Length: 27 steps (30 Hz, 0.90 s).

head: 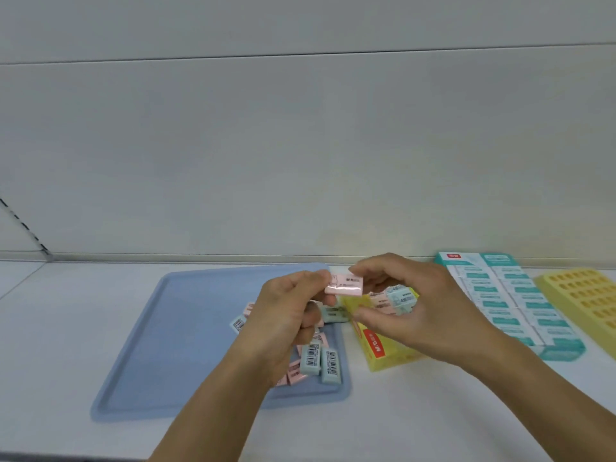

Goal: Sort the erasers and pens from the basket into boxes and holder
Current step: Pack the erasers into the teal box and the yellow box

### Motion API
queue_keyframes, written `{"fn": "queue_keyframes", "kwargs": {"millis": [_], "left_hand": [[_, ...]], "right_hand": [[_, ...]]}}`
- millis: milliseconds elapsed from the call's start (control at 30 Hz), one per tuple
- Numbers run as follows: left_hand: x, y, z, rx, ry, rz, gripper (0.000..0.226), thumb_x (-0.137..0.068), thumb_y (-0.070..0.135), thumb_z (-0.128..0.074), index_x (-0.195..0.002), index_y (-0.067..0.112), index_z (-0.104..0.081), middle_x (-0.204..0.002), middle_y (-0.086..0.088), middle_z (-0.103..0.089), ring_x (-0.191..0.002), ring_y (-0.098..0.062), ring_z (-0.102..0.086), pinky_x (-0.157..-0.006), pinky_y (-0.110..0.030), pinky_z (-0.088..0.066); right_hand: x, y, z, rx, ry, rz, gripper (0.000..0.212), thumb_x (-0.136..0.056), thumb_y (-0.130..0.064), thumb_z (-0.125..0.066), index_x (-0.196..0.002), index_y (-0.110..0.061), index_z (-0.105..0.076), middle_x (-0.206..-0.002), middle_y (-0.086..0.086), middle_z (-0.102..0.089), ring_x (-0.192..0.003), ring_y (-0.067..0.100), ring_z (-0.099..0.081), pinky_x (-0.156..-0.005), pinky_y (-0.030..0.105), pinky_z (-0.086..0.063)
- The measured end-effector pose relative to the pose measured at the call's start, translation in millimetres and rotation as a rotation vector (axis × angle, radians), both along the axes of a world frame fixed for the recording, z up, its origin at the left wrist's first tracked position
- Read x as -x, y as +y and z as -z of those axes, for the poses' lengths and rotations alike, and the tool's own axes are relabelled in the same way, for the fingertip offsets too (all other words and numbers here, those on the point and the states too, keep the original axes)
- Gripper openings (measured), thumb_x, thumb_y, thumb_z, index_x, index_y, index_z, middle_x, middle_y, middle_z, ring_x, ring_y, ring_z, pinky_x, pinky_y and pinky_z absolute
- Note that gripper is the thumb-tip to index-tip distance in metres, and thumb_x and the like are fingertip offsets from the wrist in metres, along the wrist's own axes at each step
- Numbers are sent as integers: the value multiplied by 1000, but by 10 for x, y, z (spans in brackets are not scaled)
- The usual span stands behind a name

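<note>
The pink eraser [344, 285] sits pinched between the fingers of your left hand [293, 315] and right hand [410, 301], its long axis level across you, with the yellow box [383, 348] just below your right fingers, nearer that hand.

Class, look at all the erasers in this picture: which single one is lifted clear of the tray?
The pink eraser, pinched between the left hand and right hand. The other erasers lie on the blue tray or in the yellow box.

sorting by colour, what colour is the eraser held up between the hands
Pale pink eraser, clearest in the head view.
</note>
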<state>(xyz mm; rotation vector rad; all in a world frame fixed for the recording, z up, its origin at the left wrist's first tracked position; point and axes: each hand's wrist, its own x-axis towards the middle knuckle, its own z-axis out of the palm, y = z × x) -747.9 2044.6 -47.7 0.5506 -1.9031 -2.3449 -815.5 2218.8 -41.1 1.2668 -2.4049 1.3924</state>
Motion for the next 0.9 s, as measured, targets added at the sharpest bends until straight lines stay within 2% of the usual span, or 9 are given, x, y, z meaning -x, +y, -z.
{"fn": "queue_keyframes", "kwargs": {"millis": [67,167,267,400,467,500,633,800,900], "left_hand": [[2,86,-4,54,30,-24,25,-93,19,-59,-72,12,-69,-64,-4,-52,-50,-11,-23,-41,-20,-16],[6,193,4,154,50,-19,22,-93,21,-60,-74,14,-68,-49,6,-46,-44,-9,-29,-40,-17,-23],[7,230,93,391,60,52,8,-88,29,-67,-93,24,-71,-64,11,-58,-54,-3,-50,-52,-14,-40],[-13,299,221,924,-106,274,45,-82,50,-69,-124,41,-59,-75,17,-51,-70,0,-48,-65,-22,-36],[-12,356,203,1109,-190,349,61,-81,58,-65,-137,45,-45,-88,14,-51,-86,-7,-50,-72,-25,-38],[-8,375,193,1169,-209,368,66,-80,60,-64,-140,46,-40,-88,15,-49,-89,-8,-49,-75,-26,-39],[18,396,163,1272,-231,400,70,-82,61,-61,-145,45,-33,-89,16,-45,-91,-6,-44,-81,-27,-42],[7,371,159,1262,-233,406,69,-83,61,-60,-144,47,-31,-95,18,-47,-94,-5,-43,-81,-25,-41],[18,356,164,1253,-238,412,67,-84,60,-60,-144,47,-32,-100,17,-48,-96,-5,-43,-83,-26,-42]], "right_hand": [[-20,-2,-9,19,2,60,28,-72,-14,-83,-94,-24,-70,-93,-17,-67,-83,0,-64,-74,6,-45],[43,19,-20,-62,38,89,17,-73,-14,-79,-85,-22,-71,-75,-11,-68,-74,5,-64,-68,19,-51],[266,204,-29,-244,-10,175,10,-71,-28,-74,-78,-26,-68,-69,-13,-65,-68,4,-62,-68,28,-52],[440,371,44,-718,79,95,17,-75,-43,-70,-88,-32,-67,-91,-16,-55,-83,4,-53,-77,32,-48],[465,359,85,-830,78,36,20,-77,-44,-68,-93,-33,-67,-94,-15,-55,-85,5,-53,-77,30,-48],[479,348,100,-851,73,14,19,-77,-43,-68,-93,-33,-67,-93,-14,-55,-84,6,-53,-75,30,-48],[518,322,118,-848,41,-45,17,-77,-41,-68,-92,-32,-68,-87,-13,-56,-79,7,-53,-69,29,-48],[540,317,181,-798,35,-75,19,-75,-38,-69,-92,-31,-70,-84,-10,-58,-75,8,-53,-66,31,-49],[550,329,204,-732,-62,-78,15,-75,-33,-72,-90,-29,-72,-79,-7,-60,-70,9,-54,-62,29,-48]]}}
